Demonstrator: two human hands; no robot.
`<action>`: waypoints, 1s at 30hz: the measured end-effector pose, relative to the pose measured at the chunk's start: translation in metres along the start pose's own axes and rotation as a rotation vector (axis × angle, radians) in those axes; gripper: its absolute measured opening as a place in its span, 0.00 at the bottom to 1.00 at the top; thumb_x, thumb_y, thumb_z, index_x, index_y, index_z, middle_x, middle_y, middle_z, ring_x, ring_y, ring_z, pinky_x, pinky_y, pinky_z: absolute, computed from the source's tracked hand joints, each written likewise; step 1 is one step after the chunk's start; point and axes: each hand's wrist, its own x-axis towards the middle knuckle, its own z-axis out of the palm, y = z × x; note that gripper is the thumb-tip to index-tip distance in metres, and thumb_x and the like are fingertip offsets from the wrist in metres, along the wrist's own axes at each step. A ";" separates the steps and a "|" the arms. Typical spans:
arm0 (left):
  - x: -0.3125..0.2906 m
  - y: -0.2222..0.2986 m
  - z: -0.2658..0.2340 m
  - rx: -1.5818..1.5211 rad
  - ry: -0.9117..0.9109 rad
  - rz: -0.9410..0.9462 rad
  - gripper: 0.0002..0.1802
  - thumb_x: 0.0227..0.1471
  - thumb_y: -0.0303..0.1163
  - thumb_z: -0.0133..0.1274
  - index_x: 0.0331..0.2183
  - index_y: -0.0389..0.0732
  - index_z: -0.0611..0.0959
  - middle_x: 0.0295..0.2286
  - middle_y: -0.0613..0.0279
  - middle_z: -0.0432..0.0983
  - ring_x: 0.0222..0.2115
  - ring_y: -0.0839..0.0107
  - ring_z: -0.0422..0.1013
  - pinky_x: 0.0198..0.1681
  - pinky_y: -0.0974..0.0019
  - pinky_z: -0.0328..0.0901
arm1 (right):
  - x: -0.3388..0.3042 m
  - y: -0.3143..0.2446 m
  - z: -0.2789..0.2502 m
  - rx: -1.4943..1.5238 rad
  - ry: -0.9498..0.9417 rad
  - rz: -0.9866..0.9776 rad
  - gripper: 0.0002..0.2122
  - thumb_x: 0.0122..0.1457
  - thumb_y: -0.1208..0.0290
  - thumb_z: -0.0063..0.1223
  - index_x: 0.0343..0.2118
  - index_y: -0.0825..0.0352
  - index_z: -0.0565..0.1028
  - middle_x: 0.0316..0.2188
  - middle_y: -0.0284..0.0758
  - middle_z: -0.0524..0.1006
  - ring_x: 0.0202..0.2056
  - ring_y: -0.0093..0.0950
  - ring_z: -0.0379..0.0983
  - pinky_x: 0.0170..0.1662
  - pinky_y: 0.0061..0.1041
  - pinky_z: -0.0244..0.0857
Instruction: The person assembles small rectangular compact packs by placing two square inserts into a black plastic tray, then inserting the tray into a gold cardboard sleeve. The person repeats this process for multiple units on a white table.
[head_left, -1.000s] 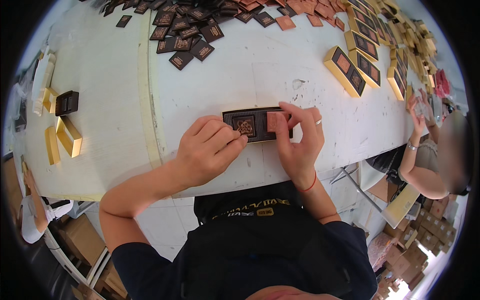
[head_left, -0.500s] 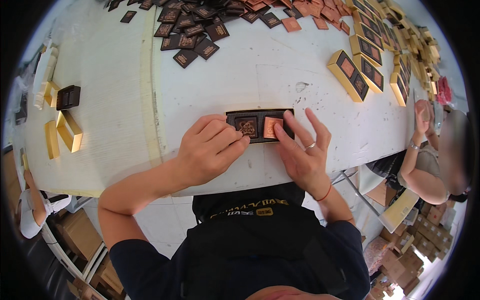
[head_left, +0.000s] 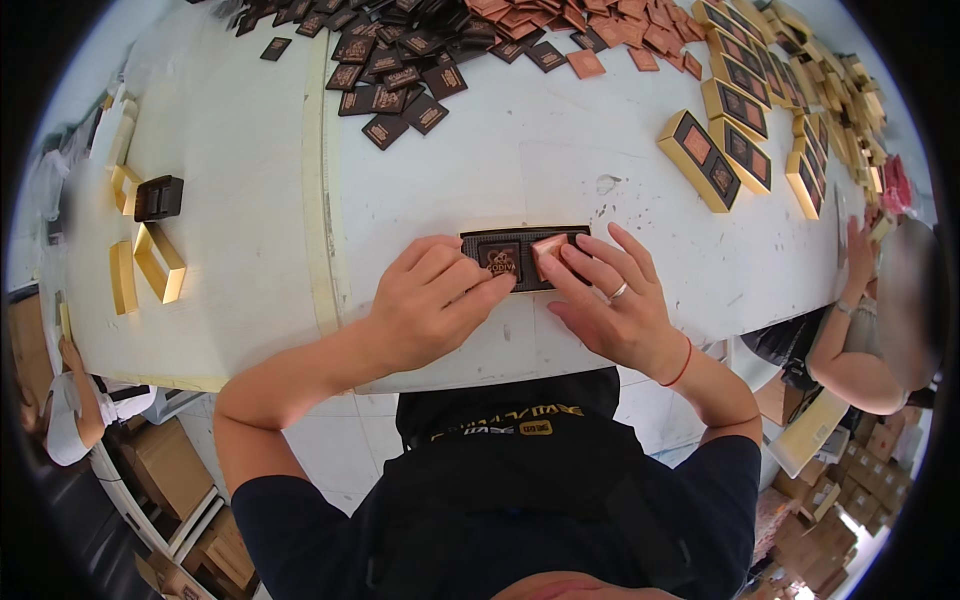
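Overhead view of a white table (head_left: 430, 180), with a gold-edged box (head_left: 525, 228) at its near side, between the two hands. Inside the box, a black ribbed insert (head_left: 524, 268): a dark square (head_left: 500, 258) lying flat in the left half, a copper square (head_left: 546, 246) tilted over the right half. Left hand (head_left: 440, 297): fingers curled, fingertips at the box's left end, just beside the dark square — pinch on the rim impossible to tell. Right hand (head_left: 620, 290), with a ring (head_left: 619, 291) and a red wrist cord (head_left: 681, 365): fingers spread, one fingertip on the copper square. Along the far side, a heap of dark squares (head_left: 400, 75) beside a heap of copper squares (head_left: 625, 25). To the right, filled gold boxes (head_left: 688, 165) in rows, with dark and copper squares inside. To the left, beyond a yellowish strip (head_left: 325, 200) — gold box parts (head_left: 160, 265) and a small black tray (head_left: 159, 198). At the right margin, a co-worker's raised hand (head_left: 859, 250); at the lower left, cardboard cartons (head_left: 175, 465).
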 end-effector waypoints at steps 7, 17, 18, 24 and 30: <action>0.005 0.002 0.003 0.011 -0.003 0.002 0.17 0.35 0.24 0.67 0.34 0.45 0.87 0.29 0.69 0.75 0.30 0.69 0.70 0.43 0.60 0.70 | -0.001 -0.009 0.004 -0.085 -0.048 0.056 0.32 0.44 0.66 0.68 0.56 0.64 0.73 0.57 0.35 0.70 0.58 0.34 0.66 0.63 0.39 0.57; 0.009 -0.001 -0.014 -0.169 -0.068 0.019 0.17 0.39 0.29 0.67 0.36 0.41 0.84 0.34 0.65 0.79 0.35 0.67 0.74 0.46 0.58 0.70 | 0.021 -0.010 -0.002 0.185 -0.031 0.079 0.31 0.47 0.70 0.67 0.58 0.58 0.72 0.62 0.41 0.66 0.63 0.44 0.61 0.65 0.48 0.50; 0.007 -0.013 -0.027 -0.101 -0.026 -0.028 0.17 0.40 0.29 0.67 0.37 0.41 0.84 0.35 0.64 0.79 0.37 0.65 0.74 0.47 0.58 0.69 | 0.026 -0.009 0.002 0.121 -0.076 0.058 0.30 0.48 0.72 0.65 0.58 0.57 0.72 0.62 0.42 0.66 0.63 0.44 0.60 0.65 0.48 0.50; -0.054 -0.174 -0.177 0.522 0.404 -0.795 0.17 0.49 0.31 0.63 0.43 0.45 0.83 0.42 0.59 0.80 0.39 0.62 0.76 0.42 0.61 0.69 | 0.002 0.035 -0.002 -0.218 -0.060 0.253 0.27 0.56 0.76 0.56 0.60 0.59 0.70 0.64 0.44 0.62 0.64 0.42 0.58 0.66 0.48 0.46; -0.222 -0.299 -0.311 0.626 0.409 -1.176 0.19 0.56 0.46 0.57 0.47 0.48 0.83 0.46 0.51 0.78 0.46 0.57 0.74 0.52 0.57 0.67 | -0.020 0.110 -0.007 -0.444 0.095 0.433 0.23 0.61 0.74 0.51 0.61 0.62 0.68 0.63 0.41 0.64 0.63 0.40 0.59 0.67 0.44 0.45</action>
